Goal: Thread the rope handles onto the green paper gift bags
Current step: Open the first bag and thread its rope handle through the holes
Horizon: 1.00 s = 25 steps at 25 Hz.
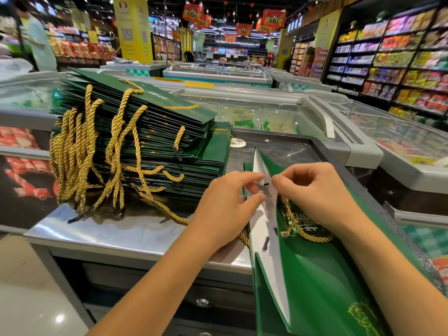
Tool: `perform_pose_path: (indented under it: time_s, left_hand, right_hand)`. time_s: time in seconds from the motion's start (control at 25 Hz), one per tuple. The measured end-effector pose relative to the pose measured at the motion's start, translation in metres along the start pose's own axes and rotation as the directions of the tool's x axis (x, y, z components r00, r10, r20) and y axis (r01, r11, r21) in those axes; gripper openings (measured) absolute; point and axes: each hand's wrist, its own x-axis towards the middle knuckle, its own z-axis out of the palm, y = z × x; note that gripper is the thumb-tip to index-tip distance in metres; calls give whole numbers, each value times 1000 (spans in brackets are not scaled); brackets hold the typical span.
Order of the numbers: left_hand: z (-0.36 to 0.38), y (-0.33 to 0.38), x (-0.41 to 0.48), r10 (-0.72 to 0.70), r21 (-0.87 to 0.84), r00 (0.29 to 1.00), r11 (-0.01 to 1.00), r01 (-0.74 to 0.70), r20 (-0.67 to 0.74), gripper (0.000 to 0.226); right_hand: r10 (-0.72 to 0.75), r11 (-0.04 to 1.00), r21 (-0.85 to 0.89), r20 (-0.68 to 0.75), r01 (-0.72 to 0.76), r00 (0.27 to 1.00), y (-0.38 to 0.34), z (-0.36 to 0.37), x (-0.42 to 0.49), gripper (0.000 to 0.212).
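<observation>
A flat green paper gift bag lies on the counter in front of me, its mouth spread so the white inside shows. My left hand pinches the bag's near white edge. My right hand pinches the black tip of a gold rope handle at the bag's upper edge. The rope loops over the green face. Another black tip lies inside the bag. A tall stack of green bags with gold rope handles hanging off it stands to the left.
The stack rests on a steel counter with a dark tray top behind the bag. Glass-lidded freezer chests stretch behind and to the right. Stocked shelves line the right wall. A person stands far left.
</observation>
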Motion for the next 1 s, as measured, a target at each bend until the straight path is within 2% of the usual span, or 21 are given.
perform_pose_path:
  time_s: [0.36,0.6,0.68,0.8,0.88,1.0]
  left_hand:
    - [3,8,3,-27,-5,999,1000,27,-21,2]
    - [0,10,-2,-36,-17,997,999,35,-74,7]
    - [-4,12,-8,-72,-84,992,994,64,-100,8]
    - [-9,15,-13,-183,-317,976,939,136,-120,19]
    - [-11,15,-13,-265,-445,961,872,204,-80,22]
    - [-11,10,-13,-343,-503,939,811,300,7,15]
  right_hand:
    - [-27,1000,-8,65,27,998,0,2,3,11]
    - [8,1000,18,44,-9,999,-1,-3,2,8]
    - [21,1000,23,33,-22,999,-1,-5,3,11]
    - [35,999,38,26,-36,999,1,-7,4,11]
    - [40,998,54,28,-41,999,3,-7,4,10]
    - [41,999,33,37,-42,998,5,-5,6,8]
